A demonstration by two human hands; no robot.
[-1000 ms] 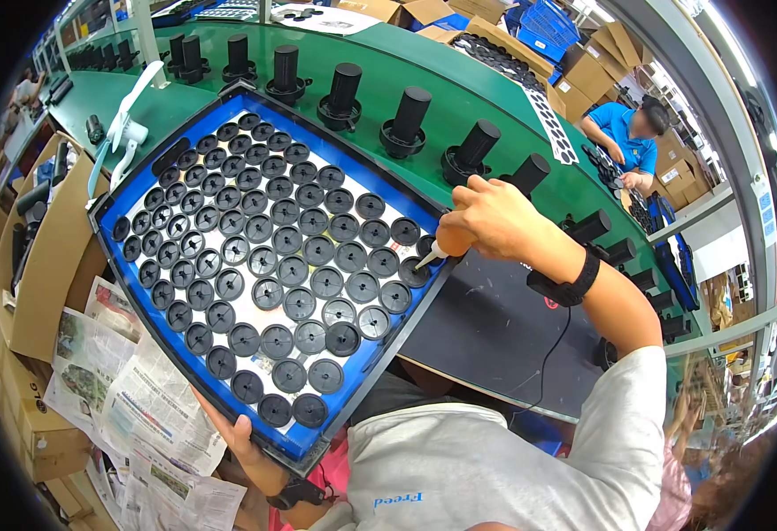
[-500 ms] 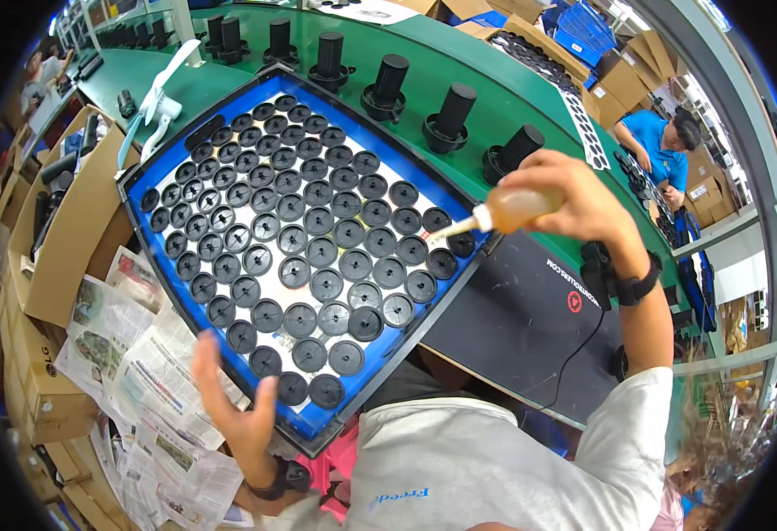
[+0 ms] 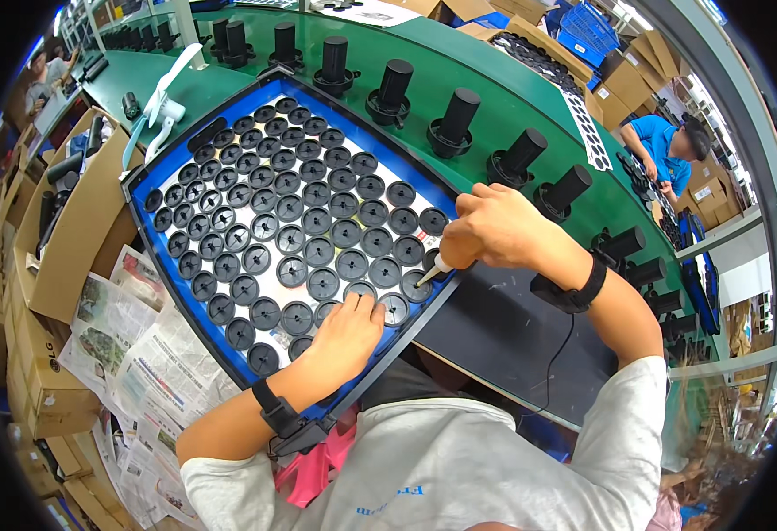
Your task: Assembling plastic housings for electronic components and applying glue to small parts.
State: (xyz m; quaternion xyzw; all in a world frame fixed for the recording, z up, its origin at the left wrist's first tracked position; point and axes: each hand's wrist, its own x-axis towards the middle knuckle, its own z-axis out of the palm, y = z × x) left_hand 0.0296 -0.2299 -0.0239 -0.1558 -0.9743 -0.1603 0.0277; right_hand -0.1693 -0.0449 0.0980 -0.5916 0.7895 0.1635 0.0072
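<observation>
Both hands now over tray (image 3: 163, 232), left hand (image 3: 346, 336) moved flat onto discs (image 3: 317, 252), right hand (image 3: 494, 232) gripping applicator (image 3: 433, 268).

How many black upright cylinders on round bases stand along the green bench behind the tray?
About 12 upright cylinders, in a curved row on the green bench behind the blue tray, from far left round to the right, past the right hand. More may be hidden.

Matt black plastic discs (image 3: 319, 251) fill a glossy blue plastic tray (image 3: 415, 173) beside crumpled newsprint paper (image 3: 131, 345).
</observation>
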